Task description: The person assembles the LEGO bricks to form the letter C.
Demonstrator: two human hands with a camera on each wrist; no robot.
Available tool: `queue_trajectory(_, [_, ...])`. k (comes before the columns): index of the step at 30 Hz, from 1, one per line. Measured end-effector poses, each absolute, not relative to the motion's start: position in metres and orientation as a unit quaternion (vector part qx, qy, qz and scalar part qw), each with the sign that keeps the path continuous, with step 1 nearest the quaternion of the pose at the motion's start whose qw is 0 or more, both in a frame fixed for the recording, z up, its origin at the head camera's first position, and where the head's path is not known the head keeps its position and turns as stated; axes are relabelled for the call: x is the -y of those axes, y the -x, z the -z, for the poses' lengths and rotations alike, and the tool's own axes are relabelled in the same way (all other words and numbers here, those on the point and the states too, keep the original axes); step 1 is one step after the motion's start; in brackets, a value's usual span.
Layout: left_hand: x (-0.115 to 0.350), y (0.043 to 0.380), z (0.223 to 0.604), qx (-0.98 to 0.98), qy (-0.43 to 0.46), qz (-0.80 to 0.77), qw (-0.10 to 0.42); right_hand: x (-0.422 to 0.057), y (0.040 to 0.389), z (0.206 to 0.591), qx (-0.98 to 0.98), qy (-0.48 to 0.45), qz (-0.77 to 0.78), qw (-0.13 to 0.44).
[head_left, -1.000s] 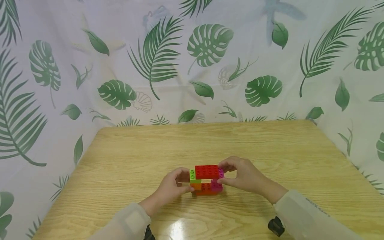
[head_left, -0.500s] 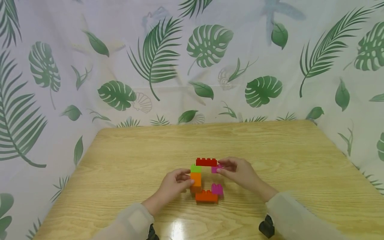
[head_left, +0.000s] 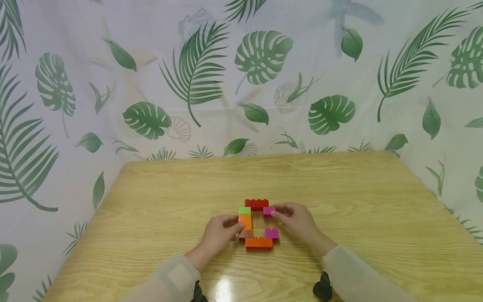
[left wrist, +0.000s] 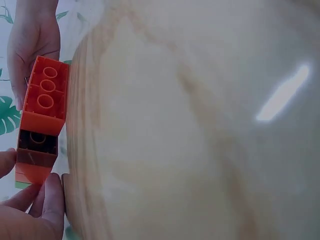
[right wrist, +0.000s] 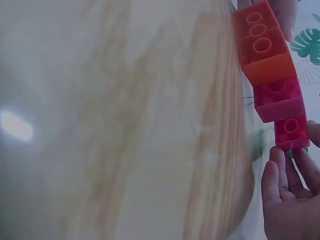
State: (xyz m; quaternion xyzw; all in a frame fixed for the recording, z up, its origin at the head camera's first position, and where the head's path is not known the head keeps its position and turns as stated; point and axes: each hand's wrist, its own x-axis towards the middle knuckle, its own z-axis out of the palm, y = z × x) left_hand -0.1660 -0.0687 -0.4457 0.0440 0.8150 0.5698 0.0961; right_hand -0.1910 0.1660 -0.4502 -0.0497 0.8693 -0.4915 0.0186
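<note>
Both hands hold a ring-shaped build of toy building blocks from its two sides. In the head view my left hand (head_left: 220, 235) pinches the orange block (head_left: 245, 221) on the left side, under a lime green block (head_left: 244, 210). My right hand (head_left: 299, 221) pinches the upper pink block (head_left: 268, 211) at the right, beneath the long red block (head_left: 256, 204). A lower pink block (head_left: 271, 233) sits on the long orange block (head_left: 258, 243) at the bottom, with a gap between the two pink blocks. Hollow undersides of the long orange block (left wrist: 46, 95) show in both wrist views.
The wood-grain table (head_left: 170, 188) lies under and around the build. A white cloth with green leaves (head_left: 211, 138) hangs behind it and at both sides. Dark wrist devices (head_left: 323, 287) show below the pale sleeves (head_left: 358, 268).
The build has tilted from showing its studded top to showing its front and open middle. My right hand has shifted left and slightly down, still pinching the upper pink block.
</note>
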Motion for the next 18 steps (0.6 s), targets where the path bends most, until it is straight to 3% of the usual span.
queue_trajectory(18, [0.0688,0.1685,0.44,-0.83,-0.041,-0.552,0.064,-0.168,0.1911,0.4488,-0.874,0.054,0.482,0.008])
